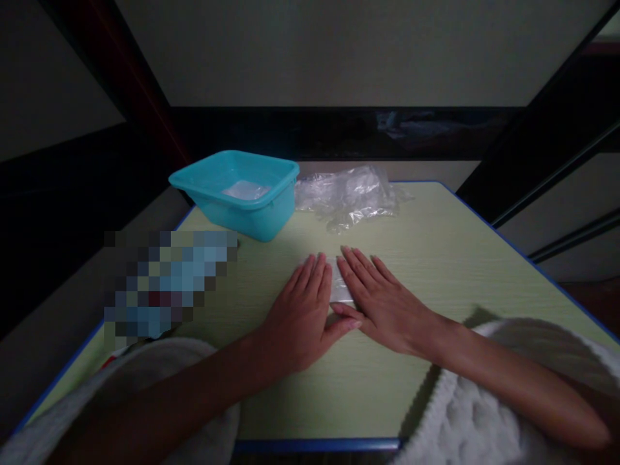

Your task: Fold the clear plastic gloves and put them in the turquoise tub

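A small clear plastic bag or sheet (341, 289) lies flat on the table, partly covered by my fingers. My left hand (303, 307) rests palm down on its left side, fingers stretched forward. On its right side my right hand (382, 300) also lies flat, fingers extended. My thumbs meet or cross just below the plastic's near edge. Neither hand grips anything. How far the plastic reaches under the hands is hidden.
A turquoise plastic basin (271, 216) stands at the back left with a clear plastic piece (246, 189) inside. Beside it lies a crumpled heap of clear plastic bags (353, 194). A pixelated item (179, 281) lies on the left. The pale table (320, 407) has a blue edge.
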Demonstrator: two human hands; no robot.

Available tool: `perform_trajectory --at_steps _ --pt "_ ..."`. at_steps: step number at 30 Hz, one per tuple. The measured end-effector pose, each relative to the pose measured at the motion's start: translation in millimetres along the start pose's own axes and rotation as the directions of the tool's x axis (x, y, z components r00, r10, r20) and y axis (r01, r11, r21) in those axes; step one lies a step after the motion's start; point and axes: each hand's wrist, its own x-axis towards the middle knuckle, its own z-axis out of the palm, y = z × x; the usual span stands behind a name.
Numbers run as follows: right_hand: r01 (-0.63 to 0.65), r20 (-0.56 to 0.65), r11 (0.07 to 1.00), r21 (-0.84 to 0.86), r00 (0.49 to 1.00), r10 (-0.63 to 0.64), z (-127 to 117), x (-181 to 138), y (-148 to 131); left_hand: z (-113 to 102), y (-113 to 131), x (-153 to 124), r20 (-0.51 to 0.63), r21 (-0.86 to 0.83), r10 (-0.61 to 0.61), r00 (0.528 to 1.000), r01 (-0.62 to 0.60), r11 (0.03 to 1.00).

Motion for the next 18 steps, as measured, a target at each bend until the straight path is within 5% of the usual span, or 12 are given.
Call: perform_trajectory --at_steps 18 --pt "-0.026 -0.001 1.0 -0.008 1.0 0.026 0 -15 23 -3 -2 -5 0.015 0.056 -0.066 0.998 0.066 0.996"
